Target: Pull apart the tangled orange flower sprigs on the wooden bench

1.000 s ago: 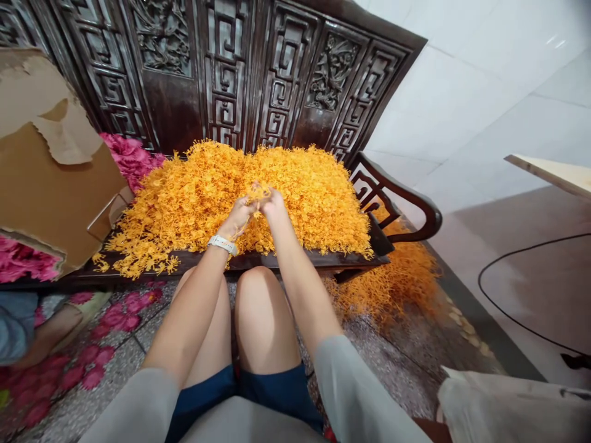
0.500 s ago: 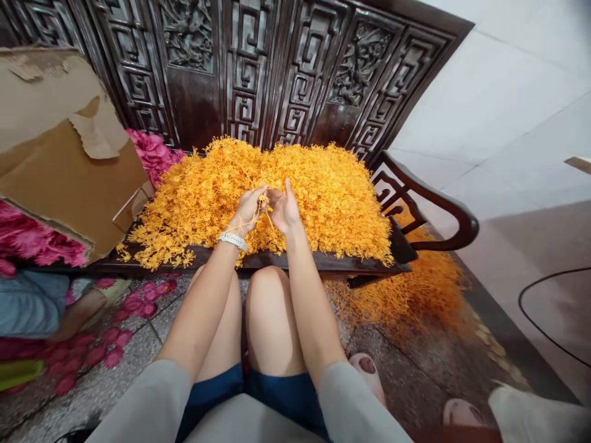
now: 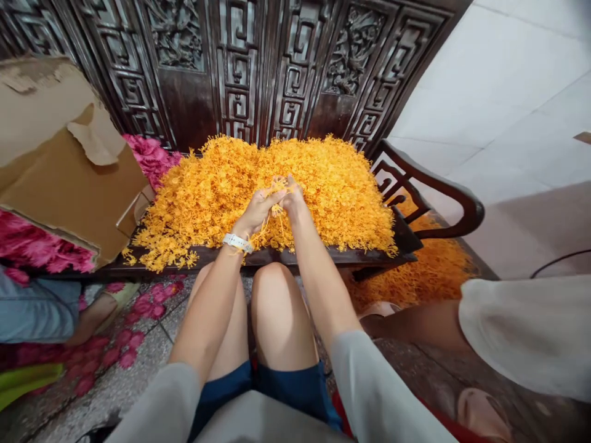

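Observation:
In the head view, both my hands meet just in front of a big heap of orange-yellow artificial flower pieces [image 3: 332, 191] on a dark wooden bench [image 3: 295, 257]. My left hand [image 3: 256, 212], with a pale watch [image 3: 237, 242] at the wrist, is closed on thin yellow flower stems [image 3: 264, 231]. Its thumb reaches over toward the other hand. My right hand [image 3: 292, 198] curls around the yellow flower tips, its fingers closed and partly hidden. Some loose strands hang below the hands.
A torn cardboard box [image 3: 69, 178] stands at left among pink flowers [image 3: 46, 246]. Carved panels [image 3: 194, 111] form the bench back; a curved armrest [image 3: 443, 191] is at right. Orange strands [image 3: 415, 280] lie on the floor. One person's leg [image 3: 415, 326] is at right, another's [image 3: 37, 307] at left.
My hands have come together around the yellow flowers; the right one was spread before and has curled in. A person's leg has stepped in at the right.

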`<move>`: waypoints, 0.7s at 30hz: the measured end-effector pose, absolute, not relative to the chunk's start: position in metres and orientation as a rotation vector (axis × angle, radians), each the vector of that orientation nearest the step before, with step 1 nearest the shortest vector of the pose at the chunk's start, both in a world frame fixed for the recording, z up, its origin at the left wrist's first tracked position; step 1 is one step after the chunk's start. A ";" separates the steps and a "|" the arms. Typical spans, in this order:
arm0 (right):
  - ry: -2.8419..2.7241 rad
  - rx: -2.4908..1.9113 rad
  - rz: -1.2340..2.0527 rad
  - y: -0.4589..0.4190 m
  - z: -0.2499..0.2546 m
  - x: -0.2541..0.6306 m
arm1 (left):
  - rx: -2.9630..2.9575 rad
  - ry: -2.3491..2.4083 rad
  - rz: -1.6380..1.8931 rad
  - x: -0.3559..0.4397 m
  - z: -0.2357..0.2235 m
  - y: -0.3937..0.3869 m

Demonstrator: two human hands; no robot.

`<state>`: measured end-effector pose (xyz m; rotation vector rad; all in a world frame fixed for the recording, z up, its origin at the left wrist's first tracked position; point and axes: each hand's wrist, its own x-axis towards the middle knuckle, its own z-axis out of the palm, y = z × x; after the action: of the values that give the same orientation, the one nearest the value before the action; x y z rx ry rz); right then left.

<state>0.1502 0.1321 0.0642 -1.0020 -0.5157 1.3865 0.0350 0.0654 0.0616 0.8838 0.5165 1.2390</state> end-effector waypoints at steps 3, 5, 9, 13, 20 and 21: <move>-0.654 -1.091 1.470 0.137 0.065 0.153 | 0.829 0.568 1.309 0.024 0.063 0.071; -0.749 -1.134 1.485 0.134 0.066 0.152 | 0.820 0.567 1.293 0.014 0.059 0.079; -0.969 -1.034 1.499 0.116 0.065 0.155 | 0.853 0.510 1.253 0.003 0.049 0.090; -1.153 -0.834 1.574 0.098 0.062 0.164 | 1.010 0.654 1.126 0.004 0.046 0.093; -1.165 -0.986 1.402 0.109 0.058 0.159 | 1.202 0.745 0.990 0.015 0.044 0.086; -1.060 -1.022 1.365 0.118 0.060 0.158 | 1.208 0.711 1.005 0.019 0.045 0.082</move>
<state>0.1581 0.1182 0.0597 -1.0224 -1.0601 1.3652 0.0194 0.0824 0.0448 1.2076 0.7107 1.0045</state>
